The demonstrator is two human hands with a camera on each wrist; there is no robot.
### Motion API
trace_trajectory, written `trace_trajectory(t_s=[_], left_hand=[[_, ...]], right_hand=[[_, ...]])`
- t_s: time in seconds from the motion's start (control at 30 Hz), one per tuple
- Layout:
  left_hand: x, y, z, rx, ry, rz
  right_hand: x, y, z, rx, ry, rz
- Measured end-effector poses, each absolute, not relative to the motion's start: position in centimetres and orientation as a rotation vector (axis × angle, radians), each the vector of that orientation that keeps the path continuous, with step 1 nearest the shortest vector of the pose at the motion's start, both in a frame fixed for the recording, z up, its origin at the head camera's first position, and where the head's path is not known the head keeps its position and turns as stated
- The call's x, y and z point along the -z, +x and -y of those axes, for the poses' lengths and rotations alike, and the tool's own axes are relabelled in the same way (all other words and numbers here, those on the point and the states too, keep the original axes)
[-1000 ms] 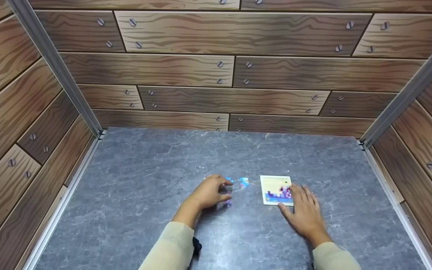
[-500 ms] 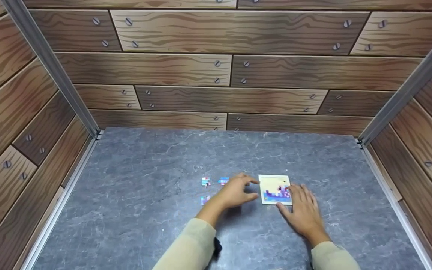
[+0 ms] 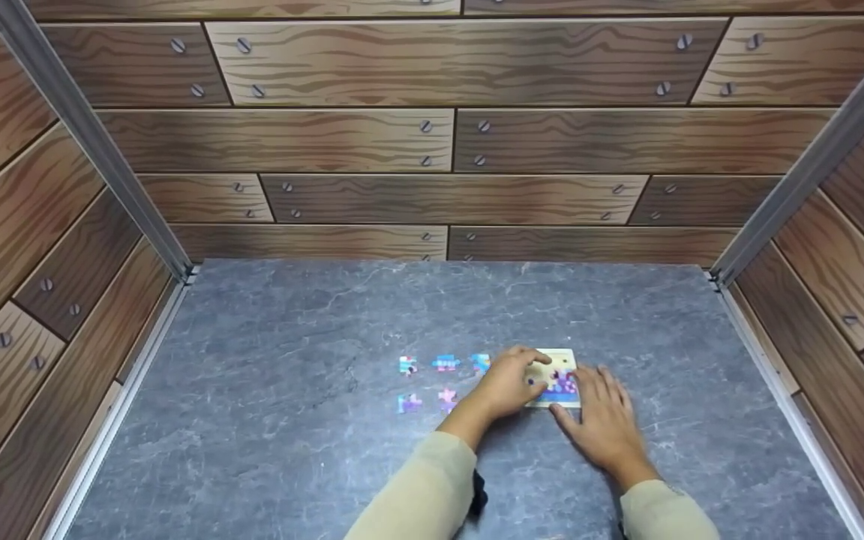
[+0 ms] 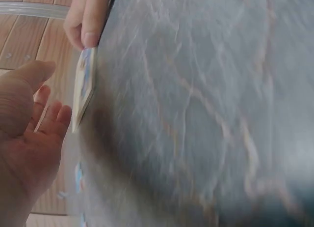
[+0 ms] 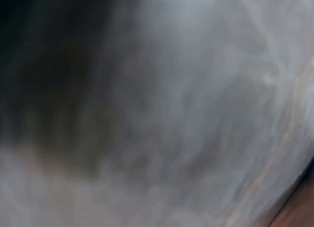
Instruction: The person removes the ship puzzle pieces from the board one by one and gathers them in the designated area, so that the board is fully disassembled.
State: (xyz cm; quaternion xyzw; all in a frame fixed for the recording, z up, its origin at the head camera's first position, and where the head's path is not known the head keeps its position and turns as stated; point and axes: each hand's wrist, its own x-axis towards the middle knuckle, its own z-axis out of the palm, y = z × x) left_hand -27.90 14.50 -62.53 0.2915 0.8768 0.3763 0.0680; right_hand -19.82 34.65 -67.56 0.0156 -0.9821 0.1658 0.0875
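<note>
Board (image 3: 561, 357): thin, flat, squarish, cream-bordered, with a purple-and-blue picture; it lies on the grey marbled tabletop (image 3: 289, 420), and clock directions here run from its centre in the head view, twelve toward the plank-patterned back wall (image 3: 364, 142).
Left hand (image 3: 505, 386): over the board's nine o'clock side, covering that edge; thumb and fingers stand well apart, softly curved and loose, around a wide gap. Whether the fingertips touch the board I cannot tell.
Right hand (image 3: 606, 418): at about four o'clock, fingers nearly straight along the board's right edge, thumb by its lower right corner; fingertips touch the board, unclenched.
Upper row: three small multicoloured knobbed jigsaw pieces (image 3: 445, 363), apart from one another, out toward nine o'clock; the nearest is just beside the left hand.
Lower row: a purple-and-blue jigsaw piece (image 3: 409, 403) and a pink jigsaw piece (image 3: 447, 399), slightly below nine o'clock, the pink one beside the left wrist.
Sleeves: beige cuffs (image 3: 424, 487) on both forearms, reaching in from between five and eight o'clock.
Right wrist view: blurred, mostly tabletop.
</note>
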Motion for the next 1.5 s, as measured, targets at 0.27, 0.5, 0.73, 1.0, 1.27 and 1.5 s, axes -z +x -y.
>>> trace_trajectory(t_s=[0.27,0.5,0.73,1.0,1.27,1.5], left_hand=[[63.4,-28.6,-15.5,-1.123,0.924,-2.619],[63.7,-29.3,-16.1,-1.112,0.919,-2.6],[64.1,-29.3,-16.5,-1.043,0.924,-2.642],[64.4,-29.1,-16.9,-0.956,0.962,-2.704],[64.3,-29.2,-16.7,-0.905,1.0,-2.693],[64.4,-29.1,-16.9,-0.979,0.994,-2.679]], right_hand=[[67.2,-19.7,-34.6,-0.511,0.02,2.957],[67.1,-19.8,-34.7,-0.482,0.037,2.956],[67.2,-19.8,-34.6,-0.474,0.041,2.954],[67.5,-19.7,-34.6,-0.489,0.04,2.915],[67.5,-19.6,-34.5,-0.494,0.043,2.907],[67.4,-19.7,-34.7,-0.483,0.034,2.927]])
